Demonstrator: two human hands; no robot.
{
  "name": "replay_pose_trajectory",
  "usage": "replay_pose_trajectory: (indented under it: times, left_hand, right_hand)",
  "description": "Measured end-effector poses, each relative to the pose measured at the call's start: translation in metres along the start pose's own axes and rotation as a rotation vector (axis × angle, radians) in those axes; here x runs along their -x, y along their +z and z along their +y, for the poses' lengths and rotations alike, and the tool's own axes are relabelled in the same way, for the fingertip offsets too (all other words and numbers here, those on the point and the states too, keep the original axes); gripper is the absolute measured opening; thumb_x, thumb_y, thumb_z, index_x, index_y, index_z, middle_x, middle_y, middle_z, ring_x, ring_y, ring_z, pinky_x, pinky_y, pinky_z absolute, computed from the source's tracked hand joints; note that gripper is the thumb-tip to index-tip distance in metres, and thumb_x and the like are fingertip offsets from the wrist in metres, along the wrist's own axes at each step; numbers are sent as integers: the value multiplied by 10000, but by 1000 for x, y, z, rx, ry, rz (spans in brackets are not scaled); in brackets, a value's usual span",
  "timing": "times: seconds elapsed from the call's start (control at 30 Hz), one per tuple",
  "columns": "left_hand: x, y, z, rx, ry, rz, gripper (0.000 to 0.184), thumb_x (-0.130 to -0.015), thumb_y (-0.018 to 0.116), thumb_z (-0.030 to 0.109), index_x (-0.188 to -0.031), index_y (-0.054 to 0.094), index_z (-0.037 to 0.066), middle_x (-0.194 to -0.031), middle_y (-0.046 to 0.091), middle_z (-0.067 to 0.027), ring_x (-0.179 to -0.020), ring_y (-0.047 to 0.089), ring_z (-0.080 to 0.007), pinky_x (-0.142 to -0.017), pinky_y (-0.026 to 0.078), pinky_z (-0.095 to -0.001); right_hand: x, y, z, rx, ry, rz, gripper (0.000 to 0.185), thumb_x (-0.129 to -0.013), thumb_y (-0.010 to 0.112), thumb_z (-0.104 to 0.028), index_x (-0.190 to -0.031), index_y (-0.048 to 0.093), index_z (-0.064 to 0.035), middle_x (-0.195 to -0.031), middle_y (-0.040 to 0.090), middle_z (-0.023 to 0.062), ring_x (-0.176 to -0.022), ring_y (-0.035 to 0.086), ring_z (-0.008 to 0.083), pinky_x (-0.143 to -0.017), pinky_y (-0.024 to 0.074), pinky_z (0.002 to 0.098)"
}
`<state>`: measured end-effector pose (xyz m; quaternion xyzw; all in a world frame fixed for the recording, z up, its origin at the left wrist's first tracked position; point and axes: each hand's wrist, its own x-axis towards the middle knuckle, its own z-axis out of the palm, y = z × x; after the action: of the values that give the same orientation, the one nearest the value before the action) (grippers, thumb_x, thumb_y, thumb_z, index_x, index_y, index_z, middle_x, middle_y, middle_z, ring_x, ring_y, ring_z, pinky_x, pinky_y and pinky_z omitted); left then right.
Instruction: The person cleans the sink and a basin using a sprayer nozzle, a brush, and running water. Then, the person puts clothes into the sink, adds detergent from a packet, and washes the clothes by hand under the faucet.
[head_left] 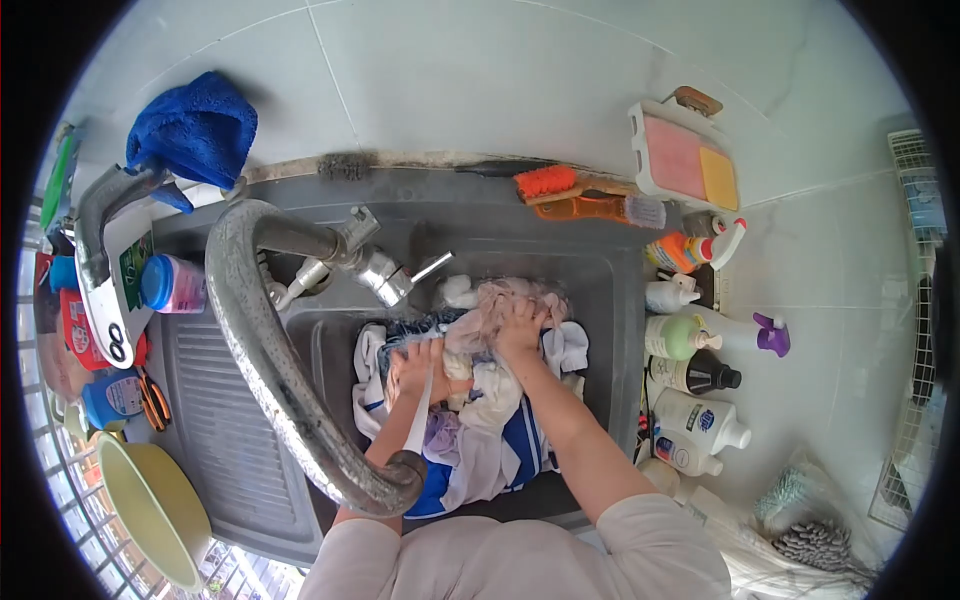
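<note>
A heap of wet clothes (483, 400), white, blue, pink and lilac, lies in the grey sink (612, 330). My left hand (418, 372) rests on the heap's left part with its fingers spread, beside dark blue cloth. Farther right, my right hand (520, 332) presses on a pink sheer cloth (485, 318), its fingers apart. A stream of water (424, 400) falls from the curved metal faucet (270, 340) across my left hand and wrist.
The ribbed drainboard (235, 420) lies left of the basin, with a yellow basin (150, 510) beyond it. Bottles (690, 420) line the right edge. Brushes (580, 195) lie on the back rim. A blue cloth (195, 128) hangs at the upper left.
</note>
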<state>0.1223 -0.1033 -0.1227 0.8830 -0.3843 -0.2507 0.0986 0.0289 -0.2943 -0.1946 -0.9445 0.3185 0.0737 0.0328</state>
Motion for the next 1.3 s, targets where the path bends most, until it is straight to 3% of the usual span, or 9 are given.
replay_pose_trajectory:
  times: [0.07,0.13,0.27,0.4,0.47,0.6,0.73,1.0,1.3]
  left_hand:
    - [-2,-22,7,-23,2,-19,1033,-548,667,737,-1275,489,24,-1238,560,-140,-1176,459,-333,-962,274,-582]
    - [1,-26,9,7,14,-33,931,-552,699,663,-1208,540,22,-1170,598,-146,-1129,484,-332,-948,283,-535]
    - [7,-27,13,75,22,-73,785,-550,717,615,-1082,589,53,-1074,635,-137,-1056,509,-305,-896,297,-506]
    - [24,-11,8,46,88,39,704,-569,724,586,-1034,597,72,-991,655,-122,-1009,528,-288,-867,302,-504]
    - [37,-8,9,73,144,114,632,-588,733,535,-1009,598,83,-883,656,-106,-976,547,-285,-850,313,-521]
    - [70,-7,8,93,235,149,506,-566,768,430,-916,597,106,-810,645,-72,-905,574,-264,-844,343,-472]
    - [109,-11,16,12,440,287,427,-544,772,370,-865,605,144,-752,639,-31,-791,575,-225,-763,338,-413]
    - [166,-19,25,-82,822,-149,105,-722,583,185,-817,617,157,-705,596,4,-726,600,-160,-769,358,-360]
    - [115,48,-31,-359,723,-290,222,-752,642,315,-955,643,222,-870,623,8,-868,615,-183,-880,343,-397]
  right_hand:
    - [-21,-18,-9,95,28,47,440,-809,556,-240,-1236,551,-134,-1252,492,139,-1241,406,312,-1013,207,609]
    - [-36,-53,-21,110,-18,-300,348,-832,539,-242,-1145,622,-114,-1173,586,103,-1159,496,312,-977,242,581]
    - [-55,-104,-65,-170,-365,-121,364,-859,571,-251,-1150,607,-37,-1229,577,137,-1246,438,291,-983,359,462]
    - [-56,-67,-85,-169,-441,-143,870,-685,721,-582,-1296,466,-18,-1199,595,178,-1199,508,325,-985,425,416]
    - [-56,-67,-90,-156,-324,-665,822,-709,692,-589,-1269,508,-17,-1149,639,167,-1084,605,314,-899,484,411]
    - [-15,-77,-82,-131,-353,-720,457,-754,674,-490,-936,692,-71,-1062,684,120,-1001,649,287,-826,513,400]
    - [41,-106,-42,-335,-480,-451,397,-771,662,-459,-849,674,-70,-888,691,143,-867,662,321,-725,509,425]
    - [172,-164,20,-547,-565,-253,520,-707,738,-494,-591,502,-46,-574,554,135,-517,543,346,-525,430,423]
    - [148,-62,-16,-446,-308,47,536,-669,734,-564,-775,665,-43,-596,604,132,-552,620,340,-531,506,423]
